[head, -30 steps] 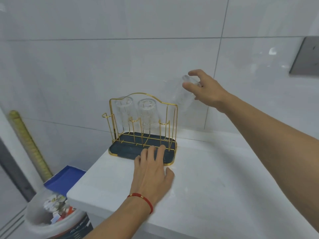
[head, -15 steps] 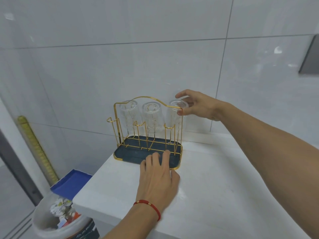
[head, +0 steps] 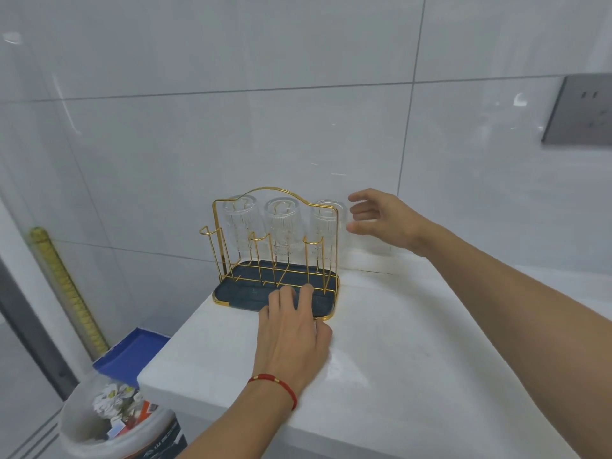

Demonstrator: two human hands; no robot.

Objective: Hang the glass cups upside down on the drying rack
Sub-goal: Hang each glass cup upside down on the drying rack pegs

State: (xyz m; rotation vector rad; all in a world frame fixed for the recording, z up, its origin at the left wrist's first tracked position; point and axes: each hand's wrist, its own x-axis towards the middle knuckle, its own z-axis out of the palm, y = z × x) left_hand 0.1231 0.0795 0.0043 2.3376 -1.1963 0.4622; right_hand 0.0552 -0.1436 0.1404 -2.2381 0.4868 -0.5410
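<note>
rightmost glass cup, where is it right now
In the head view the rightmost glass cup hangs upside down at the right end of the gold drying rack, beside the middle cup, with the open right hand just right of it.

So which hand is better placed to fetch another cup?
Right. The right hand is open and free beside the rightmost cup, touching nothing. The left hand lies flat, fingertips on the rack's tray, apparently steadying it.

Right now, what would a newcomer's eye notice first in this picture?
The gold wire drying rack at the white counter's back edge, with three ribbed glass cups hanging upside down. The left hand rests on its dark tray; the open right hand is beside the rightmost cup.
</note>
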